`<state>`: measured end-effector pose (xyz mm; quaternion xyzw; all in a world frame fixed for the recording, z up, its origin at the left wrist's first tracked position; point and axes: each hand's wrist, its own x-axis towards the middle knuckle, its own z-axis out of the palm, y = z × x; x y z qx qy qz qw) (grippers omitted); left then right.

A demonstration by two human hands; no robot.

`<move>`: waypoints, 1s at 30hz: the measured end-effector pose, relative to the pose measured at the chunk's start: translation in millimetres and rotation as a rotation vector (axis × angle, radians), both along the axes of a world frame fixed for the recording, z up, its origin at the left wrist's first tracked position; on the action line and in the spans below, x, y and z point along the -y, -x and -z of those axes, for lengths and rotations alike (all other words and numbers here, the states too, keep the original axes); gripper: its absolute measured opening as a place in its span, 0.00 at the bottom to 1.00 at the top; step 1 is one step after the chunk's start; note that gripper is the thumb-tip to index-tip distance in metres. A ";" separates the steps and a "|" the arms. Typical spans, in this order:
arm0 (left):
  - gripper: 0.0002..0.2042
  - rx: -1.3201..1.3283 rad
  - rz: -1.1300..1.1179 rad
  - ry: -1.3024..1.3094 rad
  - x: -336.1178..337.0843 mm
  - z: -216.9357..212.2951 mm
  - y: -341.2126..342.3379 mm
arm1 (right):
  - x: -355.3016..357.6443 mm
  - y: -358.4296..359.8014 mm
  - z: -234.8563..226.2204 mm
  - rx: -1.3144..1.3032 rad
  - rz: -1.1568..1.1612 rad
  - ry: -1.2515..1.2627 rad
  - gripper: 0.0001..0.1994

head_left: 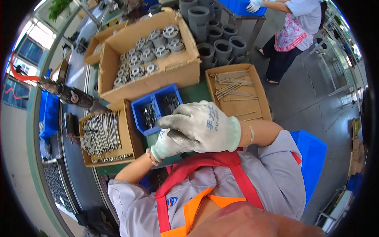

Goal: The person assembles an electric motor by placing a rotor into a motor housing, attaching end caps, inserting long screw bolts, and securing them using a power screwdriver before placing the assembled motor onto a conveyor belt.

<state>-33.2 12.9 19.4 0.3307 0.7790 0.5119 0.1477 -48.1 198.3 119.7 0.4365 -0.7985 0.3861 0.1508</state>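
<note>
My two gloved hands meet in front of my chest, over the near edge of the workbench. My right hand (203, 124) lies across the front of my left, its fingers curled and closed; whatever they hold is hidden. Below and behind it is my left hand (167, 147), with its fingers covered by the right one. Just beyond them sits a blue two-compartment bin (137, 115) of small dark metal parts. To the left, a cardboard box (135, 132) holds many long metal rods (106, 132) and a few grey wheels. On the right, a shallow cardboard tray (252, 108) carries loose thin rods.
A large carton (158, 85) of grey metal wheels (148, 54) stands behind the blue bin. Grey cylindrical housings (198, 21) crowd the back. A power tool (73, 94) with a red hose hangs at left. Another person (294, 35) works at a blue crate (237, 7).
</note>
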 end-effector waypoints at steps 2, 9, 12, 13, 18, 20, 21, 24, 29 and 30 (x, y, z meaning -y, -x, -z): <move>0.31 0.331 -0.120 -0.143 14.9 7.4 -17.1 | -0.7 -2.6 -14.5 0.162 -0.128 -0.101 0.16; 0.57 0.324 -0.232 -0.349 6.0 34.3 -21.8 | -191.1 80.6 -9.8 0.219 0.039 0.038 0.18; 0.60 0.278 -0.417 -0.521 10.0 85.0 -46.7 | -114.2 102.7 18.6 0.308 0.221 0.050 0.17; 0.60 0.298 -0.433 -0.527 9.9 93.5 -52.7 | -71.2 105.6 38.9 0.430 0.274 0.069 0.17; 0.57 0.130 -0.550 -0.204 7.4 117.2 -67.0 | -29.6 117.2 164.3 0.394 0.337 0.005 0.22; 0.52 0.065 -0.579 -0.179 -0.1 118.3 -62.6 | -27.8 116.1 171.9 0.197 0.403 0.069 0.19; 0.48 0.044 -0.578 -0.188 -3.6 111.4 -55.3 | -27.3 113.7 165.6 0.312 0.401 0.017 0.20; 0.42 0.064 -0.574 -0.271 -11.8 112.5 -40.0 | -19.7 105.5 144.3 0.360 0.297 -0.014 0.25; 0.40 0.175 -0.525 -0.454 -19.9 133.4 -28.0 | -73.2 46.7 103.4 0.831 -0.300 0.170 0.48; 0.38 -0.219 -0.494 -0.427 -16.8 135.0 -23.0 | -66.4 35.0 120.5 0.937 -0.357 0.231 0.54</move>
